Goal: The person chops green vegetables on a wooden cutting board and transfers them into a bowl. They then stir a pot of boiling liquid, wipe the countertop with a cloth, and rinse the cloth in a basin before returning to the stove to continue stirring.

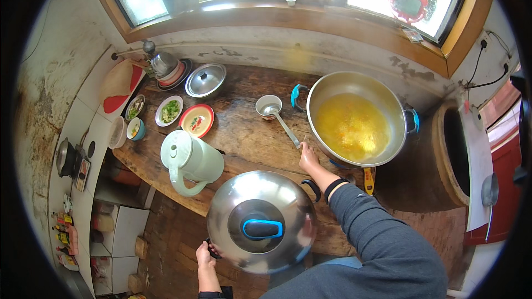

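Observation:
My left hand is closed around a black side handle of a wide pan, hidden under a domed steel lid with a blue-rimmed knob. The pan's other black handle points towards my right forearm. My right hand is over the wooden table, at the handle end of a ladle; whether the fingers grip it is unclear. The ladle's bowl rests in a small enamel bowl. Right of that hand stands a large steel pot with blue handles, holding yellow, oily-looking liquid.
A pale green jug stands left of the lid. Beyond it are a red-rimmed dish, a plate of chopped greens and a lidded pan. A yellow-handled tool lies below the pot. A large brown vat stands right.

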